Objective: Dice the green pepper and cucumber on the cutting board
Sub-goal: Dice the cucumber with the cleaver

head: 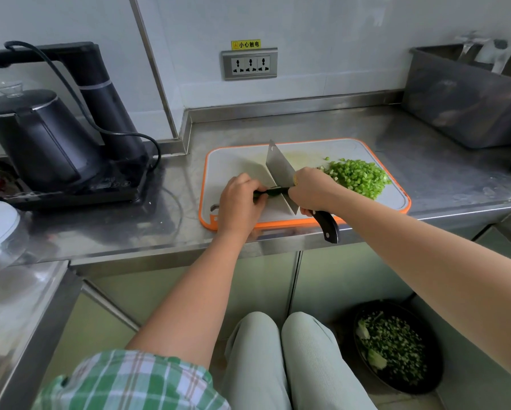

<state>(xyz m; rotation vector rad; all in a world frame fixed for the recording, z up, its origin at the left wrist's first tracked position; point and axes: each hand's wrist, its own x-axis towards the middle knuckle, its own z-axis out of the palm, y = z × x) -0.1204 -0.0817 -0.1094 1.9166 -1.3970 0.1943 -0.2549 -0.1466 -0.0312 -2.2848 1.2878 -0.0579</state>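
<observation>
Your right hand (313, 190) was wrapped tight round the cleaver (279, 170), choked up where the blade meets the black handle. Your left hand (241, 199) was gripping the left end of the cucumber (273, 191) with the fingers curled over it. The cucumber lay across the middle of the cutting board (236, 161), mostly hidden between your two hands. The blade was standing on it just beside your left fingers, but I couldn't tell whether it had bitten in yet. The green pepper (357, 177) was already diced and heaped on the right side of the board.

Biggest risk, I'd say, was those left fingers sitting so near the edge. A round cucumber can roll under a big blade, and so little of it was showing that you hadn't much to hold on to.

Second thing was the board. It sat on a shiny steel counter (159, 238) close to the front edge, so a hard chop might have made it skate.

Your right wrist was also just beside the pepper heap, so one careless swing could have flicked dice off the board.
</observation>
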